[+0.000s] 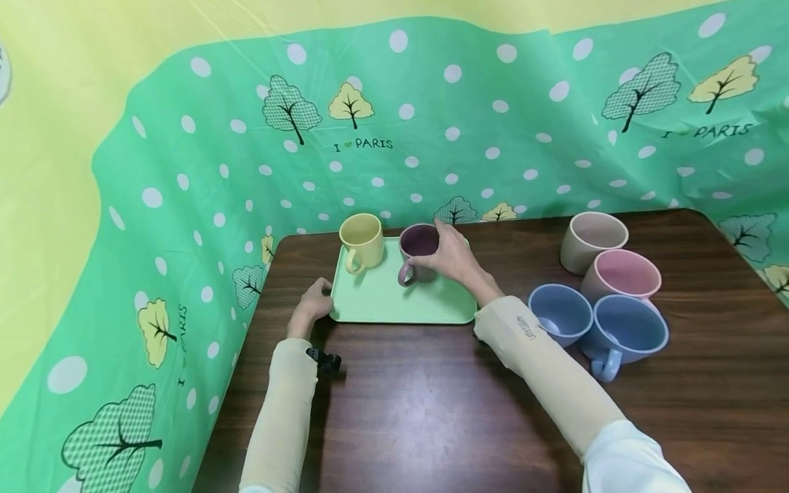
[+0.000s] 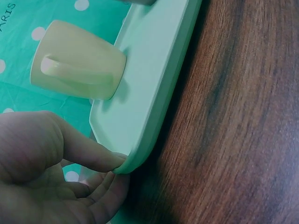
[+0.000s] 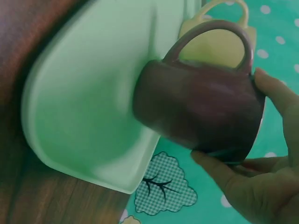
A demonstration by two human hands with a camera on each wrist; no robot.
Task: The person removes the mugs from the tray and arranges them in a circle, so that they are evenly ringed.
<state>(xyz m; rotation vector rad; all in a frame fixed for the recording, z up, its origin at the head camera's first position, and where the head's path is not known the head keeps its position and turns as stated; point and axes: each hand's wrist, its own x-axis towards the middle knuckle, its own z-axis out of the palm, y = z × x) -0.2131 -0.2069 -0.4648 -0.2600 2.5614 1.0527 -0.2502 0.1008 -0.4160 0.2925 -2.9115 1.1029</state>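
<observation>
A light green tray (image 1: 385,301) lies on the table, and my left hand (image 1: 313,301) grips its near left corner. Thumb above and fingers below pinch the rim in the left wrist view. My right hand (image 1: 455,255) holds a dark purple mug (image 3: 201,107) near its rim, thumb and fingers on opposite sides. This mug is over the middle of the tray, upright, with its handle toward the near left. Whether its base touches the tray I cannot tell. A yellow mug (image 1: 362,239) stands at the tray's far left, handle facing me.
To the right stand a grey-beige mug (image 1: 582,253), a pink mug (image 1: 622,274) and two blue mugs (image 1: 557,315), grouped closely beside my right forearm. A green dotted cloth (image 1: 431,123) hangs behind the dark wooden table (image 1: 394,411) and along its left side.
</observation>
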